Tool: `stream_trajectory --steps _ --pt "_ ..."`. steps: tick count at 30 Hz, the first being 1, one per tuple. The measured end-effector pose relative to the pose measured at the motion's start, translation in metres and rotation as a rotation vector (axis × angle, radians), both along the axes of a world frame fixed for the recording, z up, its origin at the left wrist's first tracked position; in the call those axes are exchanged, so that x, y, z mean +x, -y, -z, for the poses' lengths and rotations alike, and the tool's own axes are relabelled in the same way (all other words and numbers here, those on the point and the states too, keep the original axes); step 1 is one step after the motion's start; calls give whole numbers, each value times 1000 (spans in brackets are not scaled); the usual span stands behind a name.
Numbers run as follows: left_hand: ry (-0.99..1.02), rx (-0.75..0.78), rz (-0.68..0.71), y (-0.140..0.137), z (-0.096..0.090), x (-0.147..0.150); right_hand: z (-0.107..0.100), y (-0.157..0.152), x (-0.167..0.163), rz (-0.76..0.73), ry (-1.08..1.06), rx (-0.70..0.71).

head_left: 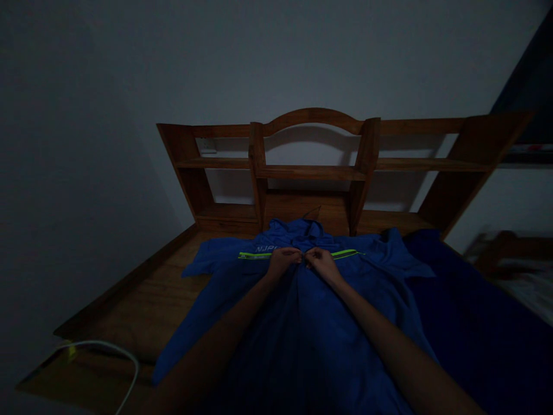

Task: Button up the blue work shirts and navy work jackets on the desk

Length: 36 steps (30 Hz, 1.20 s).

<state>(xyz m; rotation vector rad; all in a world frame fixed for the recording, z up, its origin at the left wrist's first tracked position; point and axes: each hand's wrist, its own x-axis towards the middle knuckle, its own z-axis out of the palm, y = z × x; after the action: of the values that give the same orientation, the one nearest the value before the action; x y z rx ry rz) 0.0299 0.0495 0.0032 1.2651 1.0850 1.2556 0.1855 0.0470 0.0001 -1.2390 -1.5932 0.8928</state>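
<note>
A blue short-sleeved shirt (319, 311) with bright yellow-green chest stripes lies spread on a wooden desk, its collar toward the shelf. White lettering shows on its left chest side in the picture. My left hand (284, 260) pinches the front opening of the shirt near the chest stripe. Close beside it, my right hand (320, 263) pinches the facing edge of the same opening. The fingertips almost meet at the shirt's centre line. Whether a button or other fastener is between them is too dark and small to see.
A wooden shelf unit (311, 173) stands at the back against a pale wall (108, 86). Dark blue cloth (466, 323) lies at the right. A white cable (125, 351) curves over the wooden desk (142, 311) at the lower left. A socket (208, 145) is behind the shelf.
</note>
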Motion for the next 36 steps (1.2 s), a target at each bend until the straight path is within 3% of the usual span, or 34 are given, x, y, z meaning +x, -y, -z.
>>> stream_trajectory --steps 15,24,36 --pt "-106 57 -9 4 -6 0 3 1 0 -12 6 19" --pt "-136 78 -10 -4 3 -1 1 2 0 -30 -11 32" --pt "-146 66 -22 -2 0 1 3 1 0 -25 -22 24"
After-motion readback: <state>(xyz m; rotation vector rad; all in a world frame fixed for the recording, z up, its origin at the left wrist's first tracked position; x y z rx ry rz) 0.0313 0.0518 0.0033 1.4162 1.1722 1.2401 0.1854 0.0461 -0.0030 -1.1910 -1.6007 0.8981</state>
